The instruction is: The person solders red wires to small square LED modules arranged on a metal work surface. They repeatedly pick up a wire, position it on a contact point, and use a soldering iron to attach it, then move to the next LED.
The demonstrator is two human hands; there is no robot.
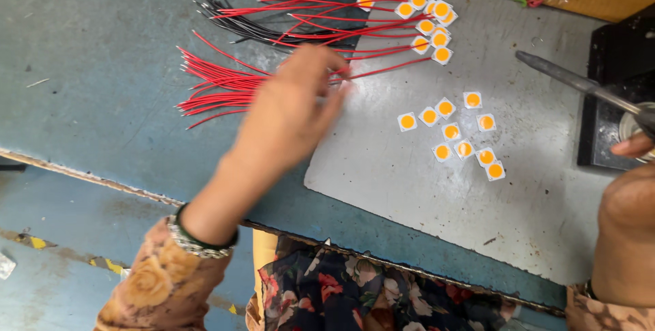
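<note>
— Well, look at the left hand (290,109): its fingers are bunched narrow over the loose bundle of thin red wires (218,85), at the wires' right end, though I can't tell if it has one pinched yet.

— And the right hand (631,167), at three o'clock?

— Closed round the grey metal soldering iron (580,85), tip pointing toward eleven o'clock, held apart from the small square white chips with orange centres (454,133) lying loose on the grey metal plate (409,181).

— What worries you?

— The iron hangs above that plate. I'd guess a drift could touch a bare chip or a wire's red sleeve and scorch it.

— Anything else?

— The wired chips (426,21) at twelve o'clock lie tangled with black wires (239,24). Tugging one strand could drag its neighbours, I think.
</note>
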